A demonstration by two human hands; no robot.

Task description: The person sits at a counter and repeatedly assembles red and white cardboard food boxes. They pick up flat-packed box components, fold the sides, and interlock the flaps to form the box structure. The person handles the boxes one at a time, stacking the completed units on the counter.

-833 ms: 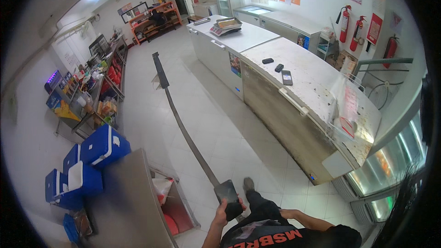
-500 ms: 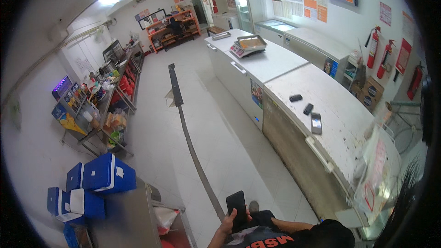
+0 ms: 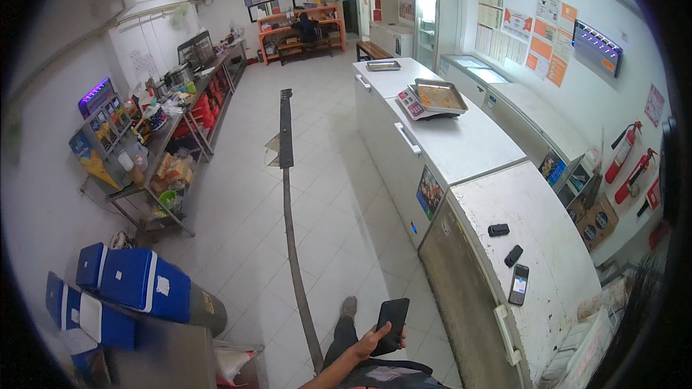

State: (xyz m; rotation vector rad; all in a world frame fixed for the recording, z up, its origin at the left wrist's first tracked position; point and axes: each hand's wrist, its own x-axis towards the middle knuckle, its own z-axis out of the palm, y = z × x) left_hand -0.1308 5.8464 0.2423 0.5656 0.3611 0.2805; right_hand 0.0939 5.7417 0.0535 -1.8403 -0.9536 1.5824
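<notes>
My left hand [image 3: 369, 342] is closed round a black phone [image 3: 391, 323] with a dark face, held near the lower edge of the view. The thumb lies on its near side, and fingertips show past its right edge. My right hand is not in view. Below the phone are my dark clothing and one leg, with a shoe [image 3: 349, 307] on the tiled floor. To the right, a phone with a lit screen [image 3: 518, 284] and two small black devices, one [image 3: 498, 230] farther and one [image 3: 513, 256] nearer, lie on a worn white chest freezer [image 3: 533, 205].
A long pole with a dark flat head [image 3: 286, 130] runs up the floor's middle. Blue cooler boxes [image 3: 126, 281] stand at the lower left, beyond them a cluttered metal table [image 3: 162, 155]. A scale with a tray [image 3: 436, 97] sits on the farther freezer. A person [image 3: 306, 29] sits by orange shelves.
The view has tilted up and turned a little left. My left hand keeps hold of the phone, now farther right in the picture. My right forearm has left the view, and a leg shows.
</notes>
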